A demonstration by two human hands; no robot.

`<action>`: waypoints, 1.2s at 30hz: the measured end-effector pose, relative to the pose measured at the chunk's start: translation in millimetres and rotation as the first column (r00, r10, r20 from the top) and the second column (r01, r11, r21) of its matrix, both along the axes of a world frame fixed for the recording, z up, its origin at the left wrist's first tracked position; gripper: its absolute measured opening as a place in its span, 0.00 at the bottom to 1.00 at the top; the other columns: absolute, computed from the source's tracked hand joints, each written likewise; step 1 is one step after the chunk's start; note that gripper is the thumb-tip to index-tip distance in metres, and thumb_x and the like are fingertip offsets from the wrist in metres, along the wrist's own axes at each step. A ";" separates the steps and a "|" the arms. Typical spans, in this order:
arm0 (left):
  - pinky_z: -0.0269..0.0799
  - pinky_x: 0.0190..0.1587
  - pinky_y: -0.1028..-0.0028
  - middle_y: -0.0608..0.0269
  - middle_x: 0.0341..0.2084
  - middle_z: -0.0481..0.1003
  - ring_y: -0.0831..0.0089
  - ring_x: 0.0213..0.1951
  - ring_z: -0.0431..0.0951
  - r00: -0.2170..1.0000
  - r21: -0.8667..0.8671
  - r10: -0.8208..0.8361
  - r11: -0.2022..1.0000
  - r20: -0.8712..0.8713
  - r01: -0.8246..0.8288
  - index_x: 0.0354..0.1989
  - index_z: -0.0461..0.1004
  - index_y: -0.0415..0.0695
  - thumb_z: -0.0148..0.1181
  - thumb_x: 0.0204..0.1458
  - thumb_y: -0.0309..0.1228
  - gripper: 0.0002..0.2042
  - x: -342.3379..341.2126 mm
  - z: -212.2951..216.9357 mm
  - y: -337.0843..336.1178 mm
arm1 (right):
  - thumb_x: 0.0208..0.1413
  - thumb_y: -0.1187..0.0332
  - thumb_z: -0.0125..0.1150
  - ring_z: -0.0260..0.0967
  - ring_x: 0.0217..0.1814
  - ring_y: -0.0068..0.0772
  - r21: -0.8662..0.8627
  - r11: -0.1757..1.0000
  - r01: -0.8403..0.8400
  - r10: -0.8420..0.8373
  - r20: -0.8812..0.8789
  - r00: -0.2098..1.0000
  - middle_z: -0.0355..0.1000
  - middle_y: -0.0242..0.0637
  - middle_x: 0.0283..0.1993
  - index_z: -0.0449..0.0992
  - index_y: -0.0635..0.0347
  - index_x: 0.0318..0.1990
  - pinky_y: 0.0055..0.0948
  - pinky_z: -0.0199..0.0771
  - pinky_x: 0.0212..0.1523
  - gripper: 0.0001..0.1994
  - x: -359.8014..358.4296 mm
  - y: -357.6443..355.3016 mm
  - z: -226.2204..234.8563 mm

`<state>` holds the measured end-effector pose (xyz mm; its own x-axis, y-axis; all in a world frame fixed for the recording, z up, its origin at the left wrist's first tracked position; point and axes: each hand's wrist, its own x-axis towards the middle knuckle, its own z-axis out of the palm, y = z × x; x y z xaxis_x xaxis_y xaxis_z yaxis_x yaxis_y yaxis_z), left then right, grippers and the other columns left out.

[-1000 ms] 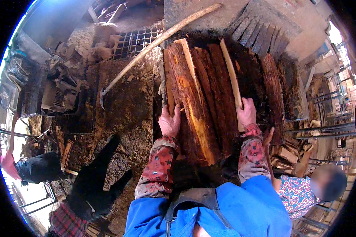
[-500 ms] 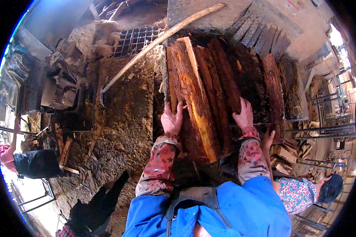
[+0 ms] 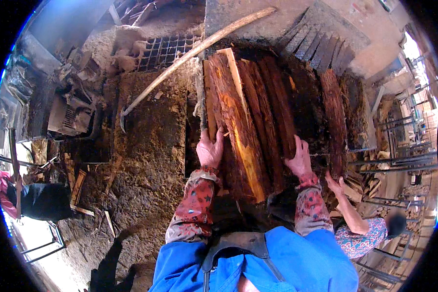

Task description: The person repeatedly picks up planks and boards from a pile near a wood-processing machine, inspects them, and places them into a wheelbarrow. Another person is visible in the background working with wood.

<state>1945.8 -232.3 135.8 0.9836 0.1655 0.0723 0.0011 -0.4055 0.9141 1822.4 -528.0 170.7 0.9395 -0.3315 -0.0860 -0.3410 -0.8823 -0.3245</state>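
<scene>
A bundle of long, bark-covered wood slabs (image 3: pixel 265 131) lies in front of me, one slab with a bare orange-yellow strip. My left hand (image 3: pixel 210 152) is at its left side, thumb on top and fingers round the outer slab's edge. Against the right side rests my right hand (image 3: pixel 299 158), fingers stretched and spread. The undersides of the slabs are hidden. Farther right, a separate bark slab (image 3: pixel 335 121) lies lengthwise, with a co-worker's hand (image 3: pixel 334 185) at its near end.
A long wooden-handled hook tool (image 3: pixel 194 51) lies diagonally at the far left-middle, near a metal grid (image 3: pixel 165 51). Slanted metal plates (image 3: pixel 314 44) stand beyond the slabs. A dusty motor (image 3: pixel 70 117) sits at left. Another person (image 3: pixel 41 202) is at the left edge; stacked wood is at right.
The co-worker on the right has leaned back, with the forearm now in fuller view and the hand nearer. A dark figure or shadow at lower left has moved downward. My hands stay at the bundle.
</scene>
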 end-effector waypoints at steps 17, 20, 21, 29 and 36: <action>0.75 0.38 0.57 0.40 0.32 0.79 0.44 0.38 0.80 1.000 -0.047 -0.020 0.999 0.012 0.021 0.47 0.72 0.35 0.60 0.56 0.48 0.25 4.7 -18.9 0.9 | 0.41 0.71 0.71 0.65 0.61 0.47 0.294 0.955 0.046 -0.095 0.153 0.984 0.62 0.49 0.62 0.53 0.55 0.71 0.41 0.68 0.61 0.46 -42.1 8.6 10.0; 0.75 0.39 0.56 0.39 0.32 0.79 0.43 0.38 0.79 1.000 -0.024 -0.019 1.000 -0.018 0.019 0.48 0.72 0.35 0.60 0.56 0.49 0.26 1.6 -5.1 0.2 | 0.44 0.71 0.70 0.65 0.62 0.39 0.531 0.847 0.024 -0.144 0.185 0.972 0.63 0.45 0.64 0.55 0.62 0.69 0.37 0.67 0.61 0.43 -44.9 4.4 11.5; 0.75 0.39 0.56 0.39 0.32 0.79 0.43 0.38 0.79 0.999 -0.007 -0.015 1.000 -0.047 0.014 0.48 0.72 0.35 0.60 0.55 0.49 0.26 0.9 -0.3 1.4 | 0.44 0.72 0.70 0.65 0.62 0.36 0.621 0.784 0.031 -0.173 0.170 0.970 0.63 0.44 0.64 0.55 0.64 0.69 0.35 0.66 0.62 0.42 -42.0 10.5 19.6; 0.75 0.36 0.56 0.39 0.31 0.78 0.43 0.36 0.79 1.000 -0.026 0.001 1.000 0.000 -0.001 0.42 0.73 0.35 0.61 0.55 0.48 0.23 2.5 -7.8 -1.0 | 0.44 0.75 0.69 0.67 0.59 0.30 0.845 0.534 0.040 -0.288 0.137 0.948 0.67 0.41 0.61 0.56 0.68 0.68 0.30 0.66 0.61 0.41 -45.2 54.6 59.2; 0.75 0.37 0.57 0.40 0.31 0.79 0.45 0.37 0.80 1.000 -0.031 0.010 0.999 0.008 -0.010 0.44 0.73 0.36 0.61 0.55 0.47 0.23 0.1 6.5 1.0 | 0.40 0.70 0.73 0.58 0.65 0.51 0.244 0.950 -0.195 0.124 0.278 0.952 0.64 0.48 0.59 0.61 0.60 0.67 0.42 0.58 0.67 0.42 -45.8 88.8 44.2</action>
